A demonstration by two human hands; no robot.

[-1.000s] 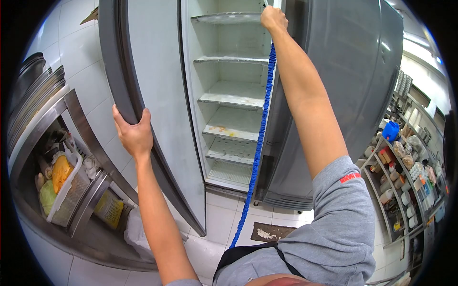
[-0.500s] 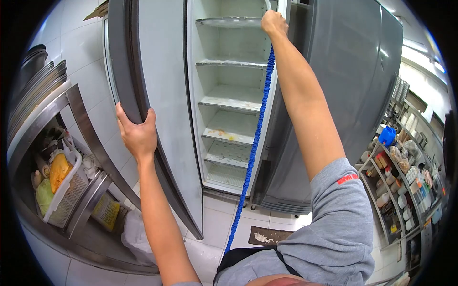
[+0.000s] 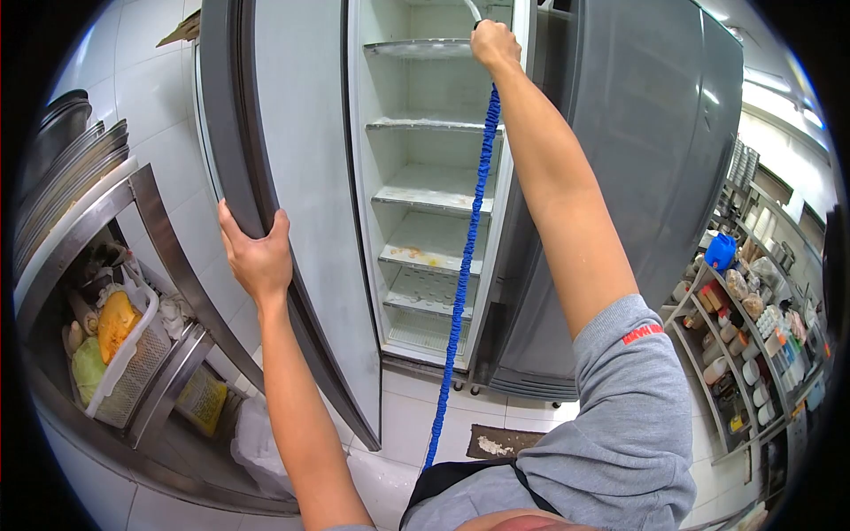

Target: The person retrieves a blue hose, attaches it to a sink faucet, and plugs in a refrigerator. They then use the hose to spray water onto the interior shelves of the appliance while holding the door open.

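Observation:
My left hand point(image 3: 258, 261) is wrapped round the edge of the grey refrigerator door point(image 3: 305, 221), which stands swung out to the left. Raised in front of the cabinet opening, my right hand point(image 3: 496, 46) is closed on the upper end of a blue hose point(image 3: 469, 257). A short pale curved streak shows above that fist. The crinkled hose hangs down past the shelves to my waist. Inside the refrigerator point(image 3: 443, 150) are several white shelves, and one shelf point(image 3: 429, 257) carries yellow-orange stains.
To the left, a metal rack point(image 3: 159, 239) holds a white basket point(image 3: 133, 354) with cut pumpkin and cabbage, under stacked trays point(image 3: 80, 168). A closed grey door point(image 3: 629, 177) stands at right. Farther right is a loaded shelf unit point(image 3: 735, 345). A dark mat point(image 3: 509, 441) lies on the tiles.
My right hand has shifted slightly left and down with the hose. My left hand keeps its place on the door edge; the view has moved a little.

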